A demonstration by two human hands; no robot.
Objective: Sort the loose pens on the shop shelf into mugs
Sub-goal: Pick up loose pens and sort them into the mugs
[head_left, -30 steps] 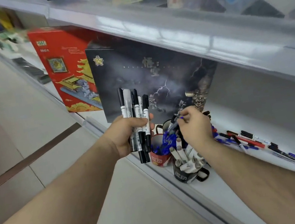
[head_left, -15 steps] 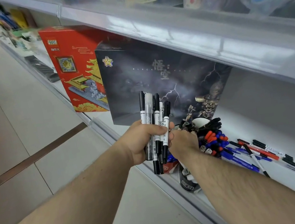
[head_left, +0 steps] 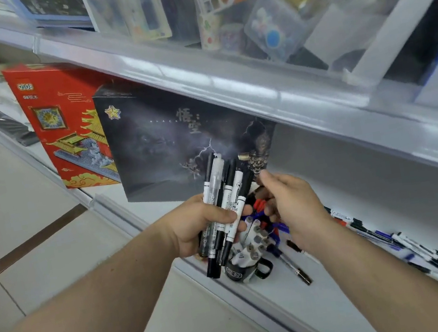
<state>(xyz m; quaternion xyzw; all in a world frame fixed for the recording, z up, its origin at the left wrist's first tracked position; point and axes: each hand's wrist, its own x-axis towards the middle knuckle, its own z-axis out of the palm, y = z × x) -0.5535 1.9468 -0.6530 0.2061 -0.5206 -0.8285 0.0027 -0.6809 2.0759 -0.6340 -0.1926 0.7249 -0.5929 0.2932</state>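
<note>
At frame centre my left hand (head_left: 193, 224) grips a bundle of black-and-white markers (head_left: 224, 209) above the black mug (head_left: 245, 269) on the shelf (head_left: 309, 305), my right hand (head_left: 292, 205) curled beside them, its hold unclear, loose pens (head_left: 407, 244) lying lower right.

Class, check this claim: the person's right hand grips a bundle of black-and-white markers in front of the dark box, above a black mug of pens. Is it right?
One detail is wrong: the left hand, not the right, grips the bundle of markers. The head view shows it. The rest stands: they are in front of the dark box, above the black mug.
</note>
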